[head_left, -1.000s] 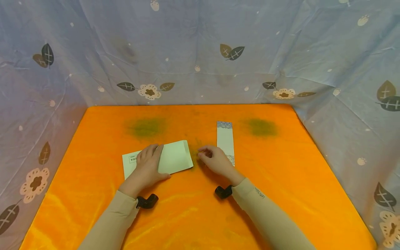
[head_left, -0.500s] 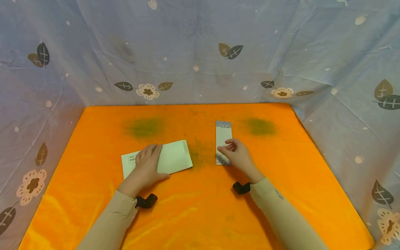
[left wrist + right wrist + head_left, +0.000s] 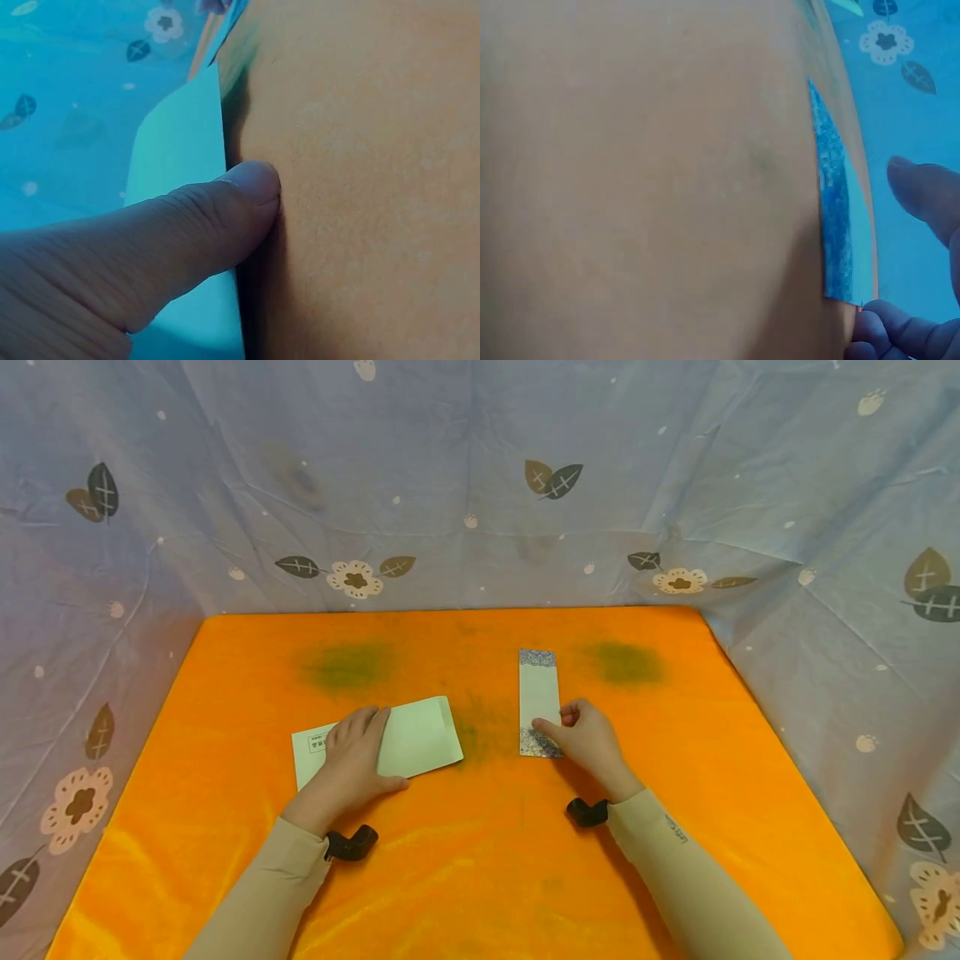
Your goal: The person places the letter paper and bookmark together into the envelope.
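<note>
A pale green-white paper envelope [image 3: 416,735] with a small printed box at its left end lies slanted on the orange cloth. Across its middle rests my left hand [image 3: 348,768]; in the left wrist view the thumb [image 3: 251,184] lies over the envelope's near edge. To the right is a narrow paper strip [image 3: 538,693], like a bookmark, white with patterned bands at both ends. My right hand [image 3: 592,743] is at the strip's lower right edge, thumb over its face. In the right wrist view that thumb [image 3: 922,191] stands apart from the curled fingers, which are at the strip's edge.
Orange cloth [image 3: 465,877] covers the table, with dark greenish smudges towards the back. A grey-blue curtain [image 3: 465,460] printed with flowers and leaves hangs behind and along both sides. Black wrist mounts [image 3: 352,843] stick out from the sleeves.
My right hand has moved right, from the gap beside the envelope, across the strip to its right edge. My left hand and the envelope have stayed in place.
</note>
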`<state>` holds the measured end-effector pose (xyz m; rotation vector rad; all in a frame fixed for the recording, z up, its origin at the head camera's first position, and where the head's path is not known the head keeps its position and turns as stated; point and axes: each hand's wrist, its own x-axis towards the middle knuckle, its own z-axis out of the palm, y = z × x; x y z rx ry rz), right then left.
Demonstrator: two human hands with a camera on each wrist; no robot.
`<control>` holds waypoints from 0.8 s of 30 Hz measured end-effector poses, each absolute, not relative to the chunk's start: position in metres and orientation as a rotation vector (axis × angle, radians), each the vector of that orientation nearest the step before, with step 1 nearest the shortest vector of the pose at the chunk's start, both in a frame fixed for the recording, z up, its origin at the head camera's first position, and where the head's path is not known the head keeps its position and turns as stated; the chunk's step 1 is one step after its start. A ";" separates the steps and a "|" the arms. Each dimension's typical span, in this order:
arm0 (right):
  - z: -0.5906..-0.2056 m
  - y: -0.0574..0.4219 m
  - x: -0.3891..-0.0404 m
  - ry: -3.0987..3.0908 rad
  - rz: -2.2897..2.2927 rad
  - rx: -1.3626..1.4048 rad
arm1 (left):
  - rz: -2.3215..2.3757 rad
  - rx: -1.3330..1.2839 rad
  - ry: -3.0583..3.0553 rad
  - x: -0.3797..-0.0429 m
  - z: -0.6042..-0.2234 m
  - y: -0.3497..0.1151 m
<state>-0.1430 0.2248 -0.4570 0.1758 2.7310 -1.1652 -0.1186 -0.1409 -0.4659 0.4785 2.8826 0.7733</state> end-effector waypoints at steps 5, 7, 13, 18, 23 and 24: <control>-0.461 0.225 -0.148 2.732 -1.079 0.170 | 0.772 0.473 2.881 -0.118 -0.466 -0.140; -0.461 0.225 -0.150 2.741 -1.046 0.161 | 0.770 0.473 2.883 -0.118 -0.467 -0.140; -0.463 0.223 -0.153 2.788 -0.996 0.119 | 0.772 0.471 2.889 -0.118 -0.467 -0.139; -0.464 0.222 -0.154 2.797 -0.974 0.128 | 0.756 0.465 2.894 -0.119 -0.469 -0.139; -0.462 0.221 -0.156 2.807 -0.969 0.116 | 0.780 0.469 2.898 -0.119 -0.468 -0.140; -0.462 0.220 -0.157 2.810 -0.969 0.116 | 0.781 0.470 2.897 -0.119 -0.468 -0.140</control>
